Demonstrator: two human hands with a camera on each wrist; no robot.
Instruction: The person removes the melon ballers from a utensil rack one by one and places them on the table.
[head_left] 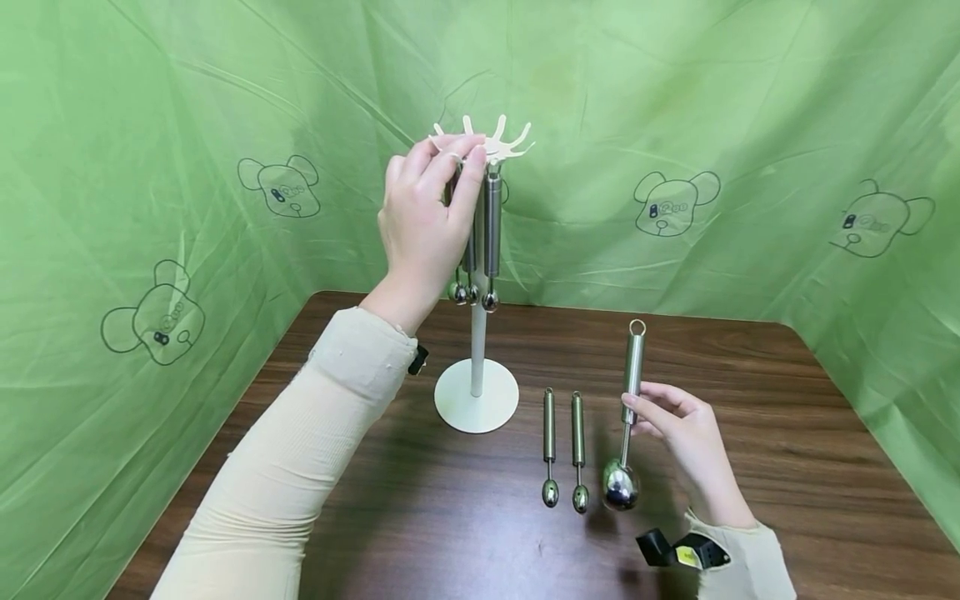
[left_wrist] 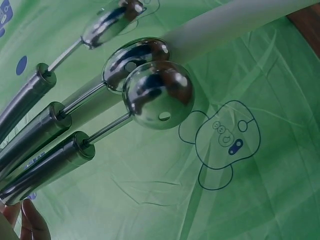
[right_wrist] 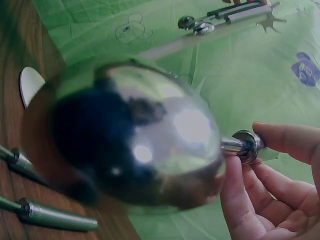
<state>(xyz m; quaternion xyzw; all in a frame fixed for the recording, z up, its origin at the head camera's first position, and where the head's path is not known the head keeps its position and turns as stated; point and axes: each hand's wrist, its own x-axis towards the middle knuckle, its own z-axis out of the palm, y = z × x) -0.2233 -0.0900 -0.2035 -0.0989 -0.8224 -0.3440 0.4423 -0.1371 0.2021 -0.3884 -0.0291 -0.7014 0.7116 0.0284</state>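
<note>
My left hand (head_left: 423, 208) is raised to the top of a white stand, its thumb and index finger pinching the pronged rack (head_left: 504, 148). From this rack hang three steel melon ballers (head_left: 492, 225), heads down and partly hidden by the hand. Their round, shiny heads, such as the nearest ball head (left_wrist: 159, 95), show in the left wrist view. My right hand (head_left: 690, 437) holds a larger steel scoop (head_left: 633, 367) by its handle, ring end up and bowl down, over the table. The scoop's big bowl (right_wrist: 135, 135) fills much of the right wrist view.
Two smaller melon ballers lie side by side on the brown table (head_left: 390, 500): a left one (head_left: 549, 425) and a right one (head_left: 577, 429). The stand's round white base (head_left: 476, 417) is left of them. Green cloth (head_left: 585, 83) with mouse-like drawings surrounds the table.
</note>
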